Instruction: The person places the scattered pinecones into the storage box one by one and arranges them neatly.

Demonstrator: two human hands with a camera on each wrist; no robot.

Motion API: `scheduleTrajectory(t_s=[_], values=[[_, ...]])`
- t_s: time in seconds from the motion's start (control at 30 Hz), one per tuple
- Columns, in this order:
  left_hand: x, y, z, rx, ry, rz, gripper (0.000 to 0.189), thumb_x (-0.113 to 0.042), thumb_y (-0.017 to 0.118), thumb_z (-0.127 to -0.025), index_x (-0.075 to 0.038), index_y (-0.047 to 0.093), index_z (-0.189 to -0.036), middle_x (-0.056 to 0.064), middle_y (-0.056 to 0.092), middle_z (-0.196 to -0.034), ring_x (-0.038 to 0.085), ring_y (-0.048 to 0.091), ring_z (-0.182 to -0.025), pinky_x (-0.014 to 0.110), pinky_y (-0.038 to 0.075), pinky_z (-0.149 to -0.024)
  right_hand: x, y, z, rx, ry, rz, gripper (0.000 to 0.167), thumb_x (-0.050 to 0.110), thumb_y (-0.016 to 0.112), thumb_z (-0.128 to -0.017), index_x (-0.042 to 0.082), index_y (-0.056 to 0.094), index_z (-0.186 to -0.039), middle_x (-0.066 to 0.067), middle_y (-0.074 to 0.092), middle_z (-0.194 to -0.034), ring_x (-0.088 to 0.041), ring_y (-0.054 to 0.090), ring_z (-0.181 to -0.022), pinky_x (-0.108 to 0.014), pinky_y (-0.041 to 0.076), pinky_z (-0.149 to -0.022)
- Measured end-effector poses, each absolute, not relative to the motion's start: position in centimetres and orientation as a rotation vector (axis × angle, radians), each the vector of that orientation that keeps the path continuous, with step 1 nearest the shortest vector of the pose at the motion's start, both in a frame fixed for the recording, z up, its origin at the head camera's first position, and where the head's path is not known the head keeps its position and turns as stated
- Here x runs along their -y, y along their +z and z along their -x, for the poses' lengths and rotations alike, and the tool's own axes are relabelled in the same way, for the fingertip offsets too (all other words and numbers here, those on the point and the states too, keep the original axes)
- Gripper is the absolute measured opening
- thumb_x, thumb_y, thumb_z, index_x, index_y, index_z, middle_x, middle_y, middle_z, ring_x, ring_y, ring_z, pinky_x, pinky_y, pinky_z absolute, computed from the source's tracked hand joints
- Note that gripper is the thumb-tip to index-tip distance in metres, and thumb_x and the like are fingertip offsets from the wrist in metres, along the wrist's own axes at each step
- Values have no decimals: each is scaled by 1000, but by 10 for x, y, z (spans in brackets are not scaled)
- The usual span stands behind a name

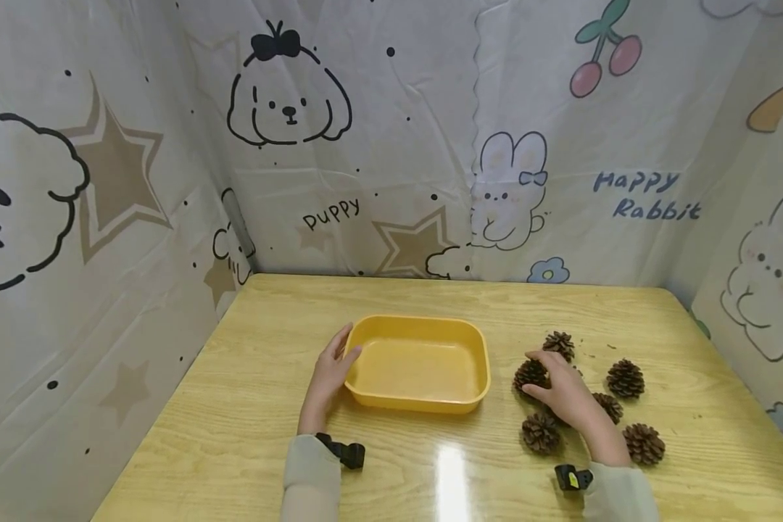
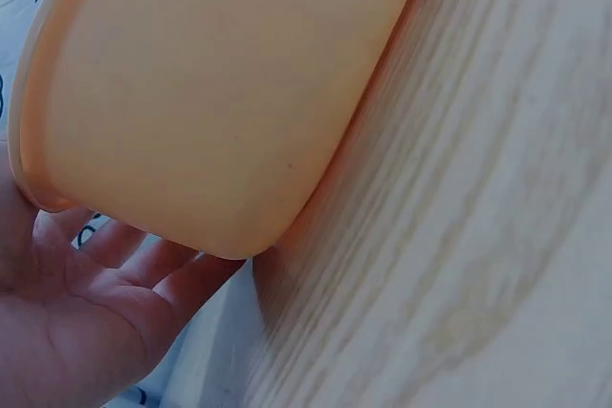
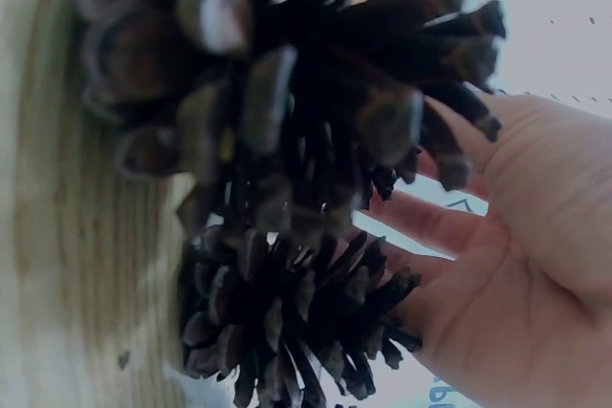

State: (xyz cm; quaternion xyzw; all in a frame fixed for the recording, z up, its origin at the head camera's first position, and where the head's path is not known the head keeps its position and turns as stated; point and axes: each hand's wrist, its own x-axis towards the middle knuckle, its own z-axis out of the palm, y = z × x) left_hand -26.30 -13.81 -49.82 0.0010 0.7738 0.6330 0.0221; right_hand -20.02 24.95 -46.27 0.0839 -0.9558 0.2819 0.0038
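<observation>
Yellow plastic tub (image 1: 417, 365): left hand (image 1: 329, 371) pinches it at nine o'clock; past its three o'clock, right hand (image 1: 563, 388) pinches a pine cone (image 1: 530, 373)

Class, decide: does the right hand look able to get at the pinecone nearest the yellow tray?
Probably yes: the right hand is at that pinecone, which sits between its thumb and fingers in the head view, and nothing appears to block them.
</observation>
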Motion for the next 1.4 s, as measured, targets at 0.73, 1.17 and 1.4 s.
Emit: scheduleTrajectory(t_s=[0.73,1.17,1.4], values=[[135,-494,262,-2387,1944,133,52,-13,45,-100,-23,39,-151,14,39,-156,34,43,-141,49,44,-110,-254,-463,204,2994,895,-274,54,14,70,-88,-4,50,-135,-34,50,-137,-53,50,-120,-62,48,-92],[132,-498,261,-2394,1959,198,51,-12,45,-101,-25,42,-150,13,43,-154,33,50,-135,47,50,-104,-256,-464,203,2971,928,-241,57,19,68,-91,-3,47,-139,-34,46,-140,-52,52,-119,-60,51,-90],[130,-498,259,-2405,1966,218,51,-12,45,-100,-24,42,-150,14,43,-153,34,51,-135,47,51,-103,-253,-460,203,2924,948,-233,58,19,67,-92,-1,44,-142,-32,44,-144,-52,51,-121,-59,51,-92]])
